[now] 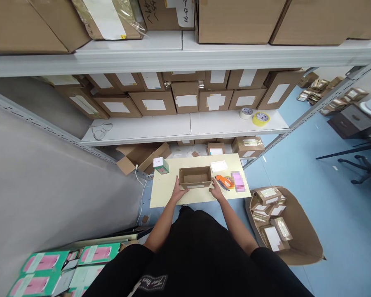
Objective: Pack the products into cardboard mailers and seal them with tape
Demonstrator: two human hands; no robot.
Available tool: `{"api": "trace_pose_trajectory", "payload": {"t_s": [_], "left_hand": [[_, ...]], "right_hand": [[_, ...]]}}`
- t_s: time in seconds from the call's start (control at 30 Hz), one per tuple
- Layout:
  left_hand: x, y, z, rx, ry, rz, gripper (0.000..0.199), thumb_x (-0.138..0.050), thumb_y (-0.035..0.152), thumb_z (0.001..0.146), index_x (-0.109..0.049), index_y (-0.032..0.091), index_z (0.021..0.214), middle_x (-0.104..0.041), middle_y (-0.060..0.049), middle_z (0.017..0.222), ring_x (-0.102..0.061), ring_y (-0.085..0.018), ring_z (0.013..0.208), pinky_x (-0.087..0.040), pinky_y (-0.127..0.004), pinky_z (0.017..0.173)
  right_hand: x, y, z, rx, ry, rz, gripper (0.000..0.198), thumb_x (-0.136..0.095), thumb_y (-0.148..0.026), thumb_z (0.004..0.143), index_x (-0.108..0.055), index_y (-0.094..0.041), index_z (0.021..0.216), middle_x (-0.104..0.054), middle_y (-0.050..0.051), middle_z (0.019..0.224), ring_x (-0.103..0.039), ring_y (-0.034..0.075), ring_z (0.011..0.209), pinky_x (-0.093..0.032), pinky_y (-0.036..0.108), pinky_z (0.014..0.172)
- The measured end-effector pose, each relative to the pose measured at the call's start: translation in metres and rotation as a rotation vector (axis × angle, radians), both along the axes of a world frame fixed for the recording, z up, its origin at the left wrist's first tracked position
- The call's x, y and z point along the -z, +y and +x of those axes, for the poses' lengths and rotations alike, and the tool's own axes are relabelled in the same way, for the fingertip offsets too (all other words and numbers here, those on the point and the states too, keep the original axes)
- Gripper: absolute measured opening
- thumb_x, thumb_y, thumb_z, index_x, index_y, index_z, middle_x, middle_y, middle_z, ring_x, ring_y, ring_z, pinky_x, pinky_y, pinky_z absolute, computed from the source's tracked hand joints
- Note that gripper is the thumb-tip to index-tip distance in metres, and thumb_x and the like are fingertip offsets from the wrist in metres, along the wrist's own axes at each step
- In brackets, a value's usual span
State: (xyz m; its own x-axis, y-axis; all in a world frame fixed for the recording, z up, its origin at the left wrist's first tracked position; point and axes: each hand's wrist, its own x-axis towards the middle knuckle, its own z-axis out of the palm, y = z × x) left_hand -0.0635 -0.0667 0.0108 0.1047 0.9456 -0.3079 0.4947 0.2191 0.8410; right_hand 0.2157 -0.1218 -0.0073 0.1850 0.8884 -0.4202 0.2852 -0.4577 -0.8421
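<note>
An open-topped cardboard box (195, 185) sits on a pale yellow tabletop (167, 198), and its inside looks bare. My left hand (178, 192) grips the box's left front corner, with the thumb along the front. At the opposite front corner, my right hand (216, 190) holds the box in the same way. Just right of that hand lies an orange-handled tool (224, 180), probably a tape dispenser. Behind it is a white card or label stack (219, 166). A small green and white box (161, 165) stands at the table's back left.
A pixelated pink item (238, 181) lies at the table's right. Shelves ahead hold several cartons (157, 102), a white tape roll (246, 113) and a yellow one (261, 119). A large carton (303, 231) of parcels stands right; green-pink boxes (40, 264) lie lower left.
</note>
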Motion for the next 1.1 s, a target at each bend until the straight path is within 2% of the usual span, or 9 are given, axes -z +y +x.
{"api": "trace_pose_trajectory", "payload": {"t_s": [0.07, 0.13, 0.27, 0.37, 0.5, 0.67, 0.8, 0.9, 1.1], "left_hand": [[-0.015, 0.003, 0.001, -0.074, 0.055, 0.167, 0.102, -0.076, 0.036, 0.087, -0.017, 0.027, 0.169, -0.028, -0.010, 0.173, -0.029, -0.029, 0.159, -0.029, -0.042, 0.128], [-0.029, 0.010, 0.004, -0.117, 0.112, 0.313, 0.067, -0.060, 0.034, 0.097, -0.042, 0.025, 0.160, -0.039, -0.008, 0.168, -0.030, -0.028, 0.158, -0.026, -0.044, 0.130], [-0.042, 0.031, 0.015, 0.090, 0.234, 0.294, 0.037, -0.047, 0.030, 0.100, -0.074, 0.021, 0.125, -0.066, -0.012, 0.141, -0.040, -0.029, 0.151, -0.028, -0.046, 0.130], [-0.039, 0.042, 0.018, 0.240, 0.335, 0.164, 0.035, -0.056, 0.029, 0.095, -0.075, 0.019, 0.123, -0.060, -0.013, 0.150, -0.024, -0.031, 0.160, -0.027, -0.047, 0.131], [-0.028, 0.043, 0.002, 0.318, 0.410, 0.011, 0.057, -0.063, 0.043, 0.092, -0.062, 0.020, 0.144, -0.033, -0.012, 0.172, 0.000, -0.032, 0.165, -0.026, -0.051, 0.129], [-0.020, 0.045, -0.022, 0.392, 0.437, -0.085, 0.094, -0.076, 0.063, 0.077, -0.051, 0.017, 0.154, -0.011, -0.017, 0.177, 0.007, -0.038, 0.163, -0.024, -0.052, 0.127], [-0.012, 0.047, -0.015, 0.437, 0.500, -0.099, 0.109, -0.093, 0.060, 0.053, -0.057, 0.021, 0.149, -0.005, -0.020, 0.177, 0.009, -0.047, 0.161, -0.027, -0.059, 0.124], [-0.006, 0.042, -0.001, 0.424, 0.559, -0.108, 0.101, -0.097, 0.051, 0.051, -0.063, 0.024, 0.142, -0.001, -0.018, 0.177, 0.008, -0.050, 0.160, -0.024, -0.065, 0.122], [0.003, 0.031, 0.005, 0.411, 0.614, -0.076, 0.049, -0.089, 0.037, 0.074, -0.075, 0.024, 0.119, 0.003, -0.008, 0.179, 0.004, -0.043, 0.163, -0.029, -0.059, 0.123]], "right_hand": [[-0.019, 0.006, 0.000, 0.088, -0.035, 0.152, 0.084, -0.050, -0.022, 0.078, -0.039, -0.021, 0.162, -0.046, 0.012, 0.164, -0.052, 0.027, 0.145, -0.051, 0.043, 0.111], [-0.039, 0.017, -0.002, 0.115, -0.075, 0.348, 0.068, -0.047, -0.026, 0.086, -0.052, -0.020, 0.154, -0.053, 0.012, 0.158, -0.051, 0.026, 0.144, -0.047, 0.044, 0.115], [-0.068, 0.043, -0.014, -0.063, -0.091, 0.477, 0.048, -0.042, -0.035, 0.099, -0.069, -0.023, 0.136, -0.068, 0.011, 0.141, -0.055, 0.025, 0.141, -0.041, 0.046, 0.121], [-0.067, 0.054, -0.020, -0.233, -0.192, 0.350, 0.048, -0.058, -0.042, 0.096, -0.069, -0.024, 0.139, -0.066, 0.011, 0.144, -0.047, 0.029, 0.148, -0.033, 0.050, 0.126], [-0.046, 0.049, -0.013, -0.321, -0.338, 0.169, 0.071, -0.076, -0.049, 0.086, -0.060, -0.020, 0.149, -0.043, 0.016, 0.165, -0.031, 0.034, 0.158, -0.027, 0.051, 0.129], [-0.034, 0.044, 0.002, -0.385, -0.351, 0.083, 0.106, -0.087, -0.052, 0.076, -0.036, -0.026, 0.165, -0.015, 0.014, 0.177, -0.023, 0.033, 0.161, -0.030, 0.044, 0.127], [-0.033, 0.054, -0.011, -0.486, -0.474, -0.018, 0.133, -0.098, -0.049, 0.059, -0.024, -0.032, 0.168, -0.007, 0.015, 0.177, -0.010, 0.041, 0.163, -0.018, 0.053, 0.128], [-0.028, 0.060, -0.030, -0.444, -0.554, -0.058, 0.145, -0.100, -0.049, 0.054, -0.014, -0.032, 0.170, -0.002, 0.019, 0.177, -0.006, 0.046, 0.162, -0.016, 0.061, 0.126], [-0.023, 0.066, -0.048, -0.345, -0.572, -0.046, 0.144, -0.100, -0.045, 0.054, -0.015, -0.031, 0.170, 0.003, 0.022, 0.176, -0.010, 0.052, 0.159, -0.017, 0.068, 0.122]]}}
